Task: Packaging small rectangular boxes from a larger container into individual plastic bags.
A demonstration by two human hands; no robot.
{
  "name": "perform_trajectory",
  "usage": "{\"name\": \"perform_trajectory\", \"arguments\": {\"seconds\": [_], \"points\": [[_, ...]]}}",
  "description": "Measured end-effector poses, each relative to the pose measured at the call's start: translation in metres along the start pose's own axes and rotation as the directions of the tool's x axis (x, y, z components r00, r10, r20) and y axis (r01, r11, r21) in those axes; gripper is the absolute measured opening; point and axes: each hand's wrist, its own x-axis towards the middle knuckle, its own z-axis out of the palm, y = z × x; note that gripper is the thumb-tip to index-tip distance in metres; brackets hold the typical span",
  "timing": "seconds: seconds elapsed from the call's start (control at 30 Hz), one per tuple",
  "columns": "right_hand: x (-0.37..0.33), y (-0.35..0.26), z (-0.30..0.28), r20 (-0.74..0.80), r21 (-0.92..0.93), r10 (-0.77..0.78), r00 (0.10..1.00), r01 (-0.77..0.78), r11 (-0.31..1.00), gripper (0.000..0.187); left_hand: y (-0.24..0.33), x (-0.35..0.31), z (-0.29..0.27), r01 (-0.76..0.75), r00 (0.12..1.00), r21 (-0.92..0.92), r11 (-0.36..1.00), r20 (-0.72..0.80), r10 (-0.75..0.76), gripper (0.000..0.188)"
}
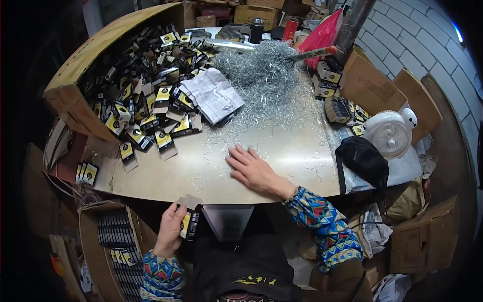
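Observation:
My left hand [171, 227] is closed round a small black-and-yellow cardboard box [189, 221], held just below the table's front edge with its end flap standing up unfolded. My right hand [255, 170] lies palm down on the metal tabletop [282, 143], fingers stretched out and a little apart. Thin silver metal pins [236, 146] are scattered about its fingertips; whether any lie under the palm is hidden. Beyond it rises a large tangled heap of the same pins [266, 75]. A crumpled sheet of white paper [214, 94] rests at the heap's left side.
Many similar small boxes spill from a large tipped carton [68, 100] at the left. Below it, an open carton [93, 236] holds rows of packed boxes. A white fan [390, 133] and a black cap-like cloth item [363, 161] occupy the right side. A grey chute [229, 221] hangs under the front edge.

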Motion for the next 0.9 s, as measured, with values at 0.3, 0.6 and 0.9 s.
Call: {"name": "perform_trajectory", "arguments": {"seconds": [0.3, 0.6, 0.9], "points": [[0.007, 0.012, -0.014, -0.23, 0.295, 0.224, 0.947, -0.152, 0.943, 0.04, -0.092, -0.053, -0.05, 0.266, 0.953, -0.243, 0.933, -0.077, -0.292, 0.026], [0.015, -0.091, 0.047, -0.219, -0.012, 0.182, 0.959, -0.189, 0.982, 0.053, -0.175, -0.05, -0.006, 0.358, 0.929, -0.083, 0.93, -0.066, -0.364, 0.025], [-0.044, -0.154, -0.006, 0.001, 0.353, 0.23, 0.973, -0.215, 0.911, 0.042, -0.17, -0.057, 0.019, 0.295, 0.921, -0.309, 0.904, -0.162, -0.355, 0.027]]}}
